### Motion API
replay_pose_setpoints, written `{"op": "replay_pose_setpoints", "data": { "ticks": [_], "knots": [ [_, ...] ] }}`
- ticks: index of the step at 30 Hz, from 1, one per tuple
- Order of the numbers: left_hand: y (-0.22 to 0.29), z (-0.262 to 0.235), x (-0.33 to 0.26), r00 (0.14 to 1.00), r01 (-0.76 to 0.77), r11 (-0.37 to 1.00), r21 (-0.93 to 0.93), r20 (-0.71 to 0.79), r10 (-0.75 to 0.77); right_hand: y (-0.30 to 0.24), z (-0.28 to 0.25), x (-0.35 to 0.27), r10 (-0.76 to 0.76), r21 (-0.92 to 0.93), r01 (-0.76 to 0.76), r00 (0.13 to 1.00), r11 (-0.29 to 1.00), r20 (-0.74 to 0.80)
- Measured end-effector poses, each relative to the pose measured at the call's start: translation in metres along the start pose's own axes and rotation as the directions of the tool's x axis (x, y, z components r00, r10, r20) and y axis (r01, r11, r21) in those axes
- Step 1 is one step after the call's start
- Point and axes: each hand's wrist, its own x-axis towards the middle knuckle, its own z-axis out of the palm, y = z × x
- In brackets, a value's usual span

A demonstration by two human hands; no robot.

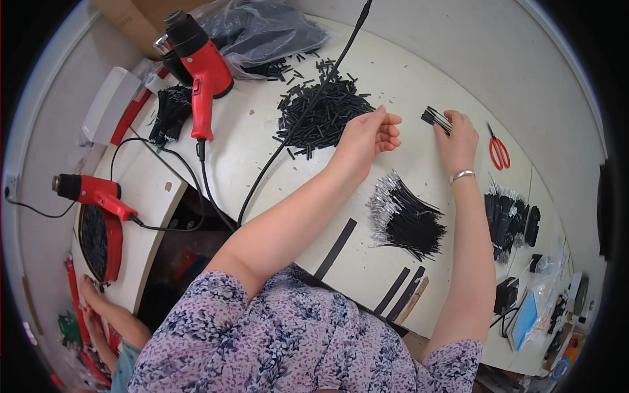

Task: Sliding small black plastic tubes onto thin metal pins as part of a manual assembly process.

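Left hand: the left hand (pixel 370 134) hovers above the counter (pixel 426 78), fingers curled loosely together, thumb uppermost; whether it pinches anything cannot be told. It sits just beside the pile of short black tube pieces (pixel 321 111).
Right hand: the right hand (pixel 458 137) is clamped on a small bundle of black wires (pixel 436 118), the ends fanning out to the left of the fingers. A metal bracelet (pixel 462 175) circles the wrist.
Hand spacing: the two hands are apart, with the wire bundle between them.
Wire stock: a larger heap of black wires with bare silver ends (pixel 403 219) lies on the counter below the hands, between the forearms.
Finished stock: a second group of black parts (pixel 508 219) lies right of the right forearm.
Cutting tool: red-handled scissors (pixel 499 150) lie near the right hand, not touching it.
Heat tools: one red heat gun (pixel 200 59) stands at the counter's far left edge; another red heat gun (pixel 92 191) lies on a lower side surface.
Cable: a black cable (pixel 308 111) crosses the tube pile.
Bag: a clear plastic bag of dark parts (pixel 262 29) lies at the far edge.
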Motion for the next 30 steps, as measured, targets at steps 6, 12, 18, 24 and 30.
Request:
{"op": "replay_pose_setpoints", "data": {
  "ticks": [6,12,18,24,30],
  "knots": [
    [0.001,-0.002,-0.002,1.0,0.014,1.0,-0.001,-0.001,-0.014,0.002,-0.003,-0.015,0.085,0.014,-0.084,0.995,0.996,-0.044],
    [0.001,-0.002,0.0,1.0,0.02,1.0,-0.01,-0.001,-0.02,0.013,0.0,-0.012,0.127,0.011,-0.126,0.991,0.992,-0.035],
    [0.001,-0.002,0.001,0.999,0.03,0.999,-0.012,-0.009,-0.031,0.02,0.006,-0.003,0.123,0.006,-0.122,0.992,0.992,-0.035],
    [0.003,-0.004,0.001,0.999,0.039,0.999,-0.008,-0.007,-0.039,0.026,0.014,0.008,0.116,-0.055,-0.118,0.993,0.991,-0.037],
    [0.002,-0.007,0.001,0.999,0.033,0.999,-0.01,-0.005,-0.033,0.026,0.014,0.013,0.12,-0.116,-0.125,0.992,0.985,-0.048]
  ]
}}
